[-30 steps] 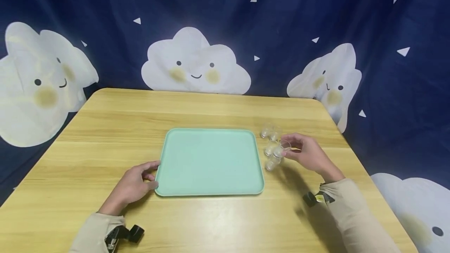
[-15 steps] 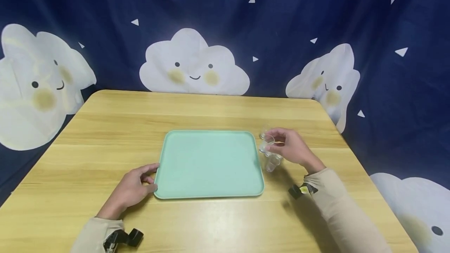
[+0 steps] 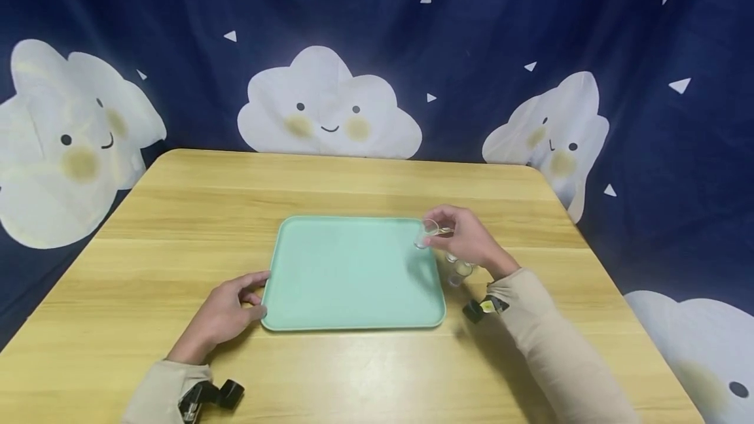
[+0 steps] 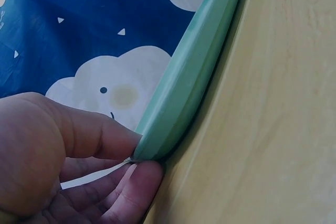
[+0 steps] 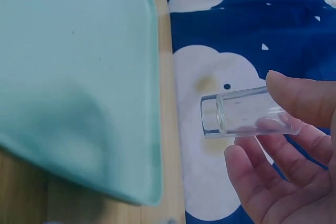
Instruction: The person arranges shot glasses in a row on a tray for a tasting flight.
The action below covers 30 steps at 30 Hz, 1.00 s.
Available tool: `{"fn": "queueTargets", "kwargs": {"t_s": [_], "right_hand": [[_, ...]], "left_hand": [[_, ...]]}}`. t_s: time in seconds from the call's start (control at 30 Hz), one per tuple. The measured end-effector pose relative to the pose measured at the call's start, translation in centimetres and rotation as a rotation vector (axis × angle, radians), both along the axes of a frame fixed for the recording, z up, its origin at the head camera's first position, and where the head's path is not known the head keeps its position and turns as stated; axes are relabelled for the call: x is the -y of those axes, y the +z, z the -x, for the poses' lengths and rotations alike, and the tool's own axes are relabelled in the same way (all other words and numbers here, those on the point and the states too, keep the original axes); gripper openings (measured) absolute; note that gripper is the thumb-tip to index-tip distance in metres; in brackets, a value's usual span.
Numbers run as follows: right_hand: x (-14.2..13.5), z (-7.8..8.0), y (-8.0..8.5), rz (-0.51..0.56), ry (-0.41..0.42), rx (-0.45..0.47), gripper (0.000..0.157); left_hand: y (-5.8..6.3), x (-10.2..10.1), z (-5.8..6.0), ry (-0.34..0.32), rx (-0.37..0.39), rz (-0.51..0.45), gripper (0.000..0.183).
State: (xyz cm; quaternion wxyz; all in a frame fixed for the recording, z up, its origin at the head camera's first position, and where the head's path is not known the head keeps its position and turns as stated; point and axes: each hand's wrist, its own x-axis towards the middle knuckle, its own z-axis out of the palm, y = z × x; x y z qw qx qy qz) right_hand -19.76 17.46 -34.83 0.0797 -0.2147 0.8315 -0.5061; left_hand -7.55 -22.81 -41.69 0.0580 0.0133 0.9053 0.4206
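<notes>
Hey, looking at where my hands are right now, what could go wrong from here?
The clear cup is held near its open end by your right hand, so it might slip. It appears to be near the far right corner of the tray, whose raised rim could catch its base. Other clear cups sit close below that hand, partly hidden in the head view, and might get knocked.

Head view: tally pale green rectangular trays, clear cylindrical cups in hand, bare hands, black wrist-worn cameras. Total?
Pale green rectangular tray: 1
Clear cylindrical cup in hand: 1
Bare hands: 2 (left hand, right hand)
Black wrist-worn cameras: 2 (left camera, right camera)
Total: 6
Loose cups beside the tray left out: partly hidden.
</notes>
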Motion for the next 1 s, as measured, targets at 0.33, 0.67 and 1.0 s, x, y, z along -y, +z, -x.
{"fn": "queueTargets", "kwargs": {"t_s": [0.33, 0.67, 1.0], "right_hand": [[2.6, 0.6, -0.8, -0.033, 0.029, 0.000, 0.037], [4.5, 1.2, -1.2, 0.039, 0.065, 0.064, 0.039], [7.0, 2.2, -1.6, 0.046, 0.087, 0.061, 0.040]], "left_hand": [[-0.5, 0.2, -0.4, 0.018, 0.016, 0.005, 0.058], [-0.4, -0.2, -0.2, 0.015, 0.024, -0.016, 0.058], [-0.4, 0.1, 0.2, 0.007, 0.003, 0.000, 0.057]]}}
